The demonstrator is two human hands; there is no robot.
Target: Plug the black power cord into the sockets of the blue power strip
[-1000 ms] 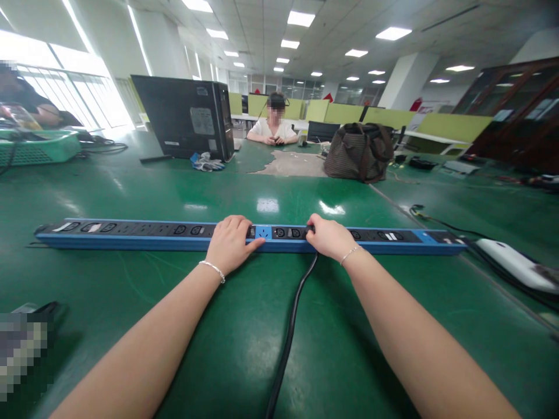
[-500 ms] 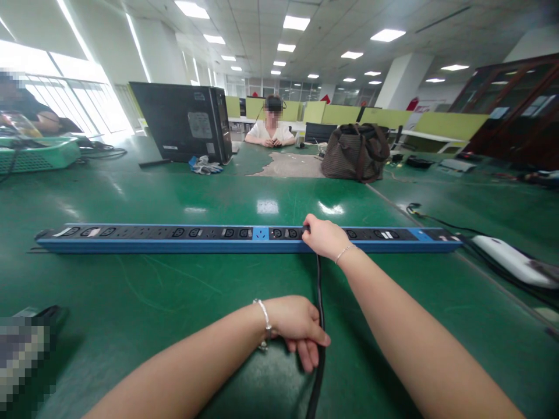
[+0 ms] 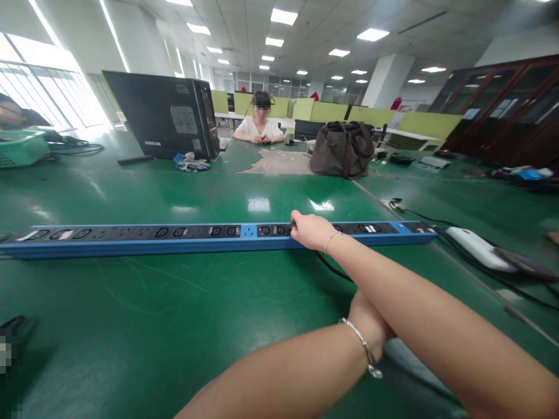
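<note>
A long blue rack power strip (image 3: 131,247) with black sockets lies across the green table. My right hand (image 3: 312,231) is closed on a black plug at a socket right of the strip's blue middle outlet; the fingers mostly cover the plug. From beneath that hand a black cable (image 3: 334,270) runs down and right until my right forearm hides it. My left hand (image 3: 368,317), with a silver bracelet at the wrist, reaches across below the right forearm, near the cable. Its fingers are hidden behind that forearm.
A black computer case (image 3: 161,116) and grey-blue gloves (image 3: 191,162) are at the back left, a brown bag (image 3: 340,150) at the back centre. A white device (image 3: 478,249) with cables lies right of the strip. A person (image 3: 261,122) sits across the table.
My left hand has moved right, beneath the right forearm, and the cable now bends right instead of hanging straight down. My right hand stays at the socket. The view has shifted right.
</note>
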